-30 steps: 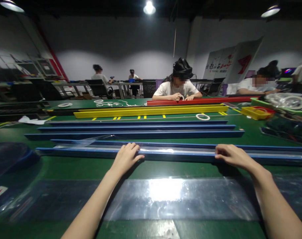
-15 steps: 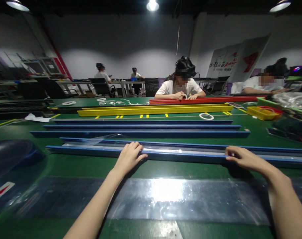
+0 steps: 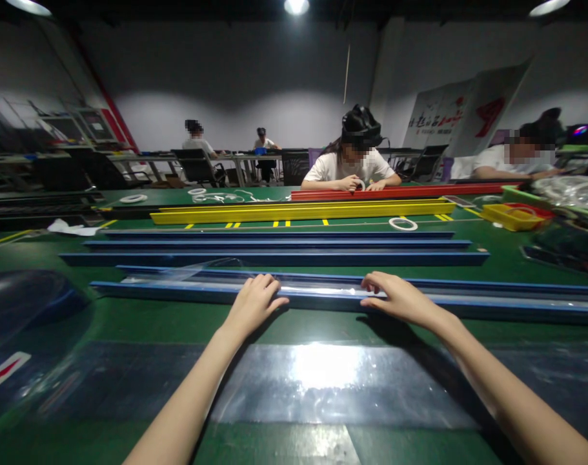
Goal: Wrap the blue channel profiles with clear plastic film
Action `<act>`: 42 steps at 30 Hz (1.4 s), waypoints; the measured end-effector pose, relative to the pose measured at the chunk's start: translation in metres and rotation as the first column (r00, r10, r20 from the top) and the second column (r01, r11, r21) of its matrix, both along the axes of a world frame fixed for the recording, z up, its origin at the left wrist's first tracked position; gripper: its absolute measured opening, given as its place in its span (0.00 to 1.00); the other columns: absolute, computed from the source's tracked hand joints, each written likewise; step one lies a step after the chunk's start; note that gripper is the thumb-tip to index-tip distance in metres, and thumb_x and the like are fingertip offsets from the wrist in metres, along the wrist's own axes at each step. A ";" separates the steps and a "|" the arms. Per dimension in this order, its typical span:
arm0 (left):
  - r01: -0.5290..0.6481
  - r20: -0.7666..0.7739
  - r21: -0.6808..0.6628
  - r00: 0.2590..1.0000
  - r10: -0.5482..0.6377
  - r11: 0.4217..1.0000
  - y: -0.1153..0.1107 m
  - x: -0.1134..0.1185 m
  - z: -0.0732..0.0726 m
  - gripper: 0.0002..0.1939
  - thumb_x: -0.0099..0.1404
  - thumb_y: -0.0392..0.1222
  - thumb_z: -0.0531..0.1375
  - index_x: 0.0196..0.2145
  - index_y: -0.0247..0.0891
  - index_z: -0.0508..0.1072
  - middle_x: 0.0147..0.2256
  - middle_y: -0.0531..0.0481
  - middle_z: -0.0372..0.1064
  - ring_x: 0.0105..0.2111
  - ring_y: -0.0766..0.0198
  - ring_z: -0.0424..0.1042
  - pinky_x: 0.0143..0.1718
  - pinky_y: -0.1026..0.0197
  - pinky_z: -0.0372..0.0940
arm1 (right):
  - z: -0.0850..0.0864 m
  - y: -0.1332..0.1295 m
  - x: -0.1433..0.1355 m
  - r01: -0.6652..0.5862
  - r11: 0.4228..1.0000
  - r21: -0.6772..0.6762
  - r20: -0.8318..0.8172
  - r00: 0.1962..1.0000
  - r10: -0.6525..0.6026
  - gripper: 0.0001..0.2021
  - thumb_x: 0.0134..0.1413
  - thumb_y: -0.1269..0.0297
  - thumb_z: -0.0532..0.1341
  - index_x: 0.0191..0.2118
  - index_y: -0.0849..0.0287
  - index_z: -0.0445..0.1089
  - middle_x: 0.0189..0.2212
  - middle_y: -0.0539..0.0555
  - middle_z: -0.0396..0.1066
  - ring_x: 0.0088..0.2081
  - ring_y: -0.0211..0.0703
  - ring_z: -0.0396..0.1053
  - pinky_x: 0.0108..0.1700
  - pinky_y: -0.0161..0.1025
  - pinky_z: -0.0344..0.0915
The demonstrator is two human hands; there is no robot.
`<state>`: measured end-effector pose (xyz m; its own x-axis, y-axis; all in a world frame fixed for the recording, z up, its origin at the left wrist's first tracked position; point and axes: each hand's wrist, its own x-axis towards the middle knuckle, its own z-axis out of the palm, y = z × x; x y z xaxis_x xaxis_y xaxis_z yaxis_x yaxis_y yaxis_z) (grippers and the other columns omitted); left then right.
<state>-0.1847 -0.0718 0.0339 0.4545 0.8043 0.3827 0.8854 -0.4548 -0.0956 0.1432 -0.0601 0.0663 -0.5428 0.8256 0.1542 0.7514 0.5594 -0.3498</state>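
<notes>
A long blue channel (image 3: 323,302) lies across the table in front of me, with a clear plastic strip (image 3: 317,289) inside it. The strip's left end (image 3: 192,270) stands up out of the channel. My left hand (image 3: 255,300) grips the channel's near wall, fingers over the top and thumb on the outside. Right of it, my right hand (image 3: 395,297) is at the same wall with fingers and thumb apart; whether it touches the wall I cannot tell. A wide clear plastic sheet (image 3: 255,387) lies flat nearer to me.
Behind are more blue channels (image 3: 274,259), a yellow channel (image 3: 298,212) and a white ring (image 3: 403,223). A co-worker (image 3: 354,161) sits beyond a red channel (image 3: 419,191). A clear plastic roll (image 3: 27,310) is at left; bins (image 3: 511,217) stand right.
My right hand has moved left along the channel, closer to my left hand, and its fingers have spread. My left hand has stayed in place.
</notes>
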 end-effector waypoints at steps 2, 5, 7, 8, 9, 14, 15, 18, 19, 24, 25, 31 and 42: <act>0.005 0.012 -0.001 1.000 -0.005 1.000 0.000 0.000 0.000 0.15 0.63 0.53 0.53 0.35 0.38 0.67 0.38 0.47 0.66 0.38 0.58 0.64 0.39 0.57 0.57 | -0.007 -0.001 -0.013 -0.009 0.999 0.043 0.001 1.000 0.009 0.10 0.53 0.57 0.57 0.37 0.58 0.65 0.35 0.55 0.68 0.37 0.43 0.65 0.38 0.38 0.60; 0.010 0.034 -0.004 0.999 -0.010 1.000 0.000 0.000 0.000 0.15 0.63 0.53 0.53 0.35 0.38 0.68 0.38 0.47 0.67 0.38 0.58 0.64 0.38 0.57 0.57 | -0.016 -0.003 -0.021 -0.005 0.996 0.083 -0.026 1.000 0.007 0.08 0.53 0.60 0.57 0.37 0.58 0.65 0.35 0.55 0.66 0.38 0.43 0.63 0.39 0.39 0.60; 0.009 0.041 -0.010 0.999 -0.009 1.000 0.000 0.000 -0.001 0.15 0.63 0.53 0.53 0.35 0.38 0.68 0.38 0.47 0.67 0.38 0.58 0.64 0.39 0.57 0.57 | -0.020 -0.005 -0.021 0.006 0.995 0.095 -0.046 0.999 -0.001 0.07 0.54 0.61 0.56 0.36 0.58 0.64 0.35 0.55 0.66 0.38 0.43 0.62 0.40 0.40 0.60; 0.010 0.046 -0.013 0.999 -0.010 1.000 0.000 0.000 -0.001 0.15 0.63 0.53 0.53 0.35 0.38 0.68 0.38 0.47 0.67 0.39 0.58 0.64 0.39 0.57 0.57 | -0.022 -0.005 -0.020 0.015 0.995 0.096 -0.055 0.998 -0.010 0.07 0.54 0.61 0.56 0.36 0.58 0.64 0.34 0.54 0.66 0.38 0.43 0.62 0.40 0.40 0.60; 0.012 0.053 -0.015 0.999 -0.011 1.000 0.001 0.000 -0.001 0.15 0.63 0.53 0.53 0.35 0.38 0.68 0.38 0.47 0.67 0.39 0.58 0.64 0.39 0.57 0.57 | -0.023 -0.006 -0.020 0.025 0.995 0.095 -0.064 0.998 -0.019 0.07 0.55 0.61 0.55 0.35 0.58 0.64 0.34 0.54 0.66 0.38 0.43 0.62 0.40 0.40 0.60; 0.004 0.066 -0.008 0.998 -0.003 1.000 0.000 0.001 0.000 0.15 0.64 0.53 0.51 0.35 0.39 0.68 0.37 0.48 0.67 0.38 0.58 0.64 0.37 0.58 0.56 | -0.029 -0.007 -0.017 0.040 0.996 0.080 -0.075 0.997 -0.034 0.07 0.55 0.61 0.55 0.35 0.58 0.64 0.34 0.55 0.67 0.38 0.45 0.62 0.39 0.41 0.60; -0.001 0.059 -0.009 0.998 0.001 1.000 -0.001 0.001 0.000 0.16 0.64 0.53 0.51 0.34 0.39 0.68 0.36 0.48 0.67 0.38 0.59 0.64 0.37 0.58 0.56 | -0.031 -0.006 -0.017 0.040 0.996 0.079 -0.071 0.997 -0.034 0.07 0.55 0.61 0.55 0.34 0.58 0.64 0.34 0.55 0.67 0.38 0.45 0.62 0.40 0.41 0.59; -0.013 0.034 -0.012 0.999 0.013 1.000 -0.001 0.001 0.001 0.16 0.64 0.53 0.51 0.34 0.38 0.68 0.36 0.48 0.67 0.38 0.59 0.64 0.37 0.58 0.56 | -0.033 -0.005 -0.017 0.042 0.995 0.088 -0.065 0.997 -0.037 0.07 0.55 0.61 0.55 0.34 0.59 0.64 0.34 0.56 0.67 0.39 0.46 0.62 0.40 0.41 0.59; -0.016 0.025 -0.014 1.000 0.016 1.000 -0.002 0.001 0.001 0.16 0.64 0.53 0.51 0.34 0.38 0.68 0.36 0.48 0.67 0.38 0.59 0.64 0.37 0.58 0.55 | -0.034 -0.005 -0.017 0.043 0.995 0.095 -0.065 0.997 -0.037 0.07 0.55 0.61 0.55 0.33 0.59 0.64 0.34 0.56 0.67 0.38 0.46 0.62 0.40 0.41 0.59; -0.006 0.005 0.007 1.000 0.006 1.000 -0.003 0.002 0.002 0.17 0.65 0.53 0.49 0.33 0.38 0.68 0.34 0.48 0.68 0.36 0.59 0.65 0.36 0.59 0.55 | -0.035 -0.006 -0.018 0.061 0.989 0.138 -0.059 0.997 -0.053 0.07 0.55 0.62 0.54 0.32 0.58 0.64 0.32 0.56 0.67 0.37 0.46 0.61 0.38 0.40 0.59; -0.003 0.001 0.012 1.000 0.003 1.000 -0.003 0.003 0.003 0.17 0.66 0.53 0.49 0.33 0.39 0.68 0.34 0.48 0.68 0.36 0.59 0.65 0.36 0.59 0.54 | -0.035 -0.006 -0.019 0.066 0.987 0.143 -0.057 0.997 -0.059 0.06 0.55 0.62 0.54 0.32 0.58 0.64 0.32 0.56 0.67 0.37 0.46 0.61 0.38 0.40 0.59; -0.022 -0.027 0.019 0.999 0.022 1.000 -0.006 0.006 0.004 0.16 0.66 0.52 0.48 0.32 0.39 0.68 0.33 0.49 0.68 0.35 0.59 0.65 0.35 0.59 0.54 | -0.036 -0.007 -0.020 0.081 0.984 0.158 -0.051 0.996 -0.074 0.06 0.56 0.62 0.54 0.32 0.58 0.63 0.32 0.55 0.67 0.37 0.47 0.62 0.38 0.40 0.59; -0.068 -0.081 -0.027 0.995 0.066 0.997 -0.007 0.009 0.002 0.12 0.66 0.48 0.50 0.32 0.38 0.66 0.34 0.48 0.67 0.37 0.58 0.65 0.36 0.58 0.55 | -0.035 -0.008 -0.020 0.062 0.985 0.159 -0.027 0.998 -0.059 0.06 0.57 0.63 0.54 0.31 0.58 0.62 0.32 0.56 0.66 0.37 0.47 0.61 0.38 0.40 0.59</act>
<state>-0.1759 -0.0784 0.0360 0.4274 0.8444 0.3230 0.9041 -0.3983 -0.1550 0.1233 -0.0683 0.0309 -0.4875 0.8206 0.2983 0.7788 0.5631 -0.2765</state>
